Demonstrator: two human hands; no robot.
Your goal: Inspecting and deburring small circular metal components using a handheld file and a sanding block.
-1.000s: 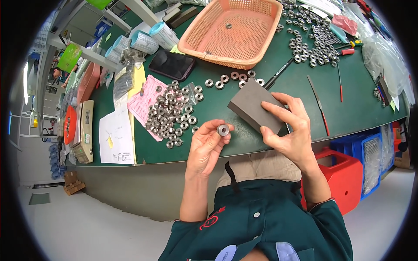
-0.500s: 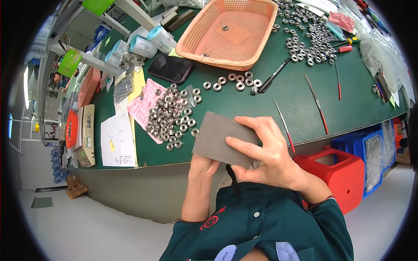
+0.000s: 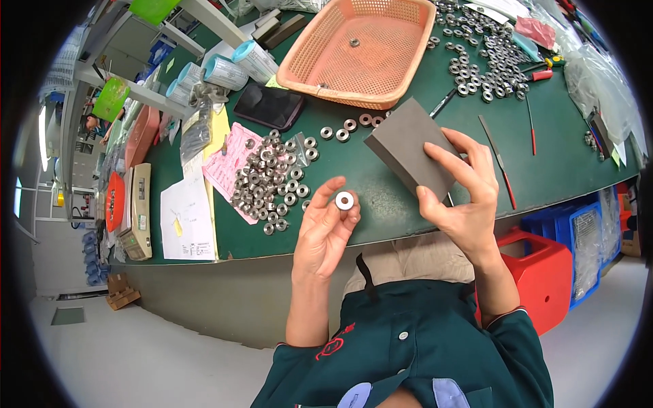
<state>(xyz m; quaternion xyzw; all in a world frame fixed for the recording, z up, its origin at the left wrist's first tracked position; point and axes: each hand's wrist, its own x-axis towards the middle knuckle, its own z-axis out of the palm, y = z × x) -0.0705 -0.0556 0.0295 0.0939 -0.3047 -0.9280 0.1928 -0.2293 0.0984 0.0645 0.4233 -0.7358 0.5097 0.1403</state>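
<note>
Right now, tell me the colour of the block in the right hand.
Dark grey, the block in the right hand; head view.

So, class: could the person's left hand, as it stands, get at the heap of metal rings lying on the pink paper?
Probably yes. The left hand is close to the heap of metal rings, with bare green table between them. But its fingers already hold one ring, which may hamper picking.

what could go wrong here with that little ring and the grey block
1. The left hand holds the small metal ring only at its fingertips, beyond the table's front edge; a slip would likely drop it to the floor.
2. The right hand holds the grey block just above the table, near a loose pile of rings; a low sweep might scatter them.
</note>
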